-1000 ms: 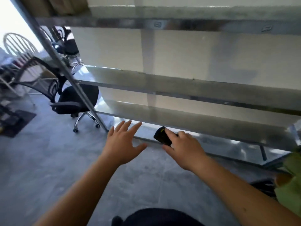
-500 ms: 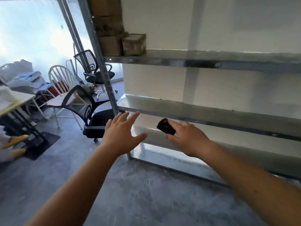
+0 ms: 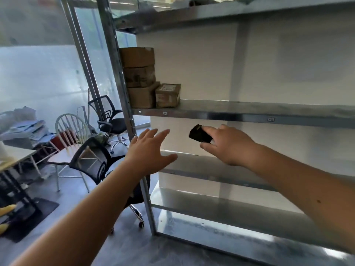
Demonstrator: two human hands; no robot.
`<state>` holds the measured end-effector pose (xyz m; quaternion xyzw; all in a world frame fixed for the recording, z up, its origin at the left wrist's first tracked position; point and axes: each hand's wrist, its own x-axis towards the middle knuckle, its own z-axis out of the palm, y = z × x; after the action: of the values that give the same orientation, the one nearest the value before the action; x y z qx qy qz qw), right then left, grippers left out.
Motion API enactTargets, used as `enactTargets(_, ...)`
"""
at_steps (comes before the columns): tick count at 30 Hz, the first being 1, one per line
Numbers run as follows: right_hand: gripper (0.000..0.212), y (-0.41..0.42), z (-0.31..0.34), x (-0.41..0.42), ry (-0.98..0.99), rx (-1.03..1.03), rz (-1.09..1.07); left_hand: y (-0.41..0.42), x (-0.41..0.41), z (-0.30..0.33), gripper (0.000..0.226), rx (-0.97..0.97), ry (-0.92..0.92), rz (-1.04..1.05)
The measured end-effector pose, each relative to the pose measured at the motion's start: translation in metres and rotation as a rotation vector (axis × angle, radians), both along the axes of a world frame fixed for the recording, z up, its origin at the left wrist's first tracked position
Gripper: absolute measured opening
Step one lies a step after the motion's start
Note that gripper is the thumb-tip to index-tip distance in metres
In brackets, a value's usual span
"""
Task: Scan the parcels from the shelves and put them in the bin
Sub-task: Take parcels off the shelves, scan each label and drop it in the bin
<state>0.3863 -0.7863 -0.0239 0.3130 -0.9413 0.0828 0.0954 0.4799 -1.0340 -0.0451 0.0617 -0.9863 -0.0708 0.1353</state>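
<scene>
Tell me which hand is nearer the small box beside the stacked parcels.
Right, narrowly, judged from the picture. The right hand, holding the black scanner, is below and right of the small box; the open left hand is lower, below and slightly left.

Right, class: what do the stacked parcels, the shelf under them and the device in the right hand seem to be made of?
Parcels: brown cardboard, matte, with creased edges. Shelf: metal, probably galvanized steel, with a grey, dully reflective sheen. Device, held in the right hand: likely black plastic, slightly glossy; too blurred to be sure.
</scene>
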Motion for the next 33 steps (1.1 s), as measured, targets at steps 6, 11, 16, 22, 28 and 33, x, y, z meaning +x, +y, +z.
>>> enactTargets(6,0.059,-0.042,0.013,-0.078,0.047,-0.001,-0.011,-0.039,-0.080,0.021,0.093,0.009,0.034,0.009)
enactTargets(11,0.057,-0.081,0.020,-0.149,0.043,-0.045,-0.003,-0.070,-0.155,0.037,0.091,0.019,0.052,0.002)
enactTargets(16,0.059,-0.114,0.024,-0.214,0.043,-0.052,-0.004,-0.089,-0.223,0.037,0.087,0.174,0.090,-0.007)
enactTargets(22,0.059,-0.134,0.033,-0.262,0.027,-0.073,-0.036,-0.119,-0.288,0.056,0.091,0.253,0.081,-0.015)
enactTargets(28,0.060,-0.146,0.025,-0.285,-0.002,-0.108,-0.092,-0.133,-0.338,0.054,0.083,0.642,0.131,-0.028)
enactTargets(33,0.052,-0.147,0.029,-0.298,-0.046,-0.161,-0.168,-0.141,-0.357,0.047,0.075,0.592,0.121,-0.015)
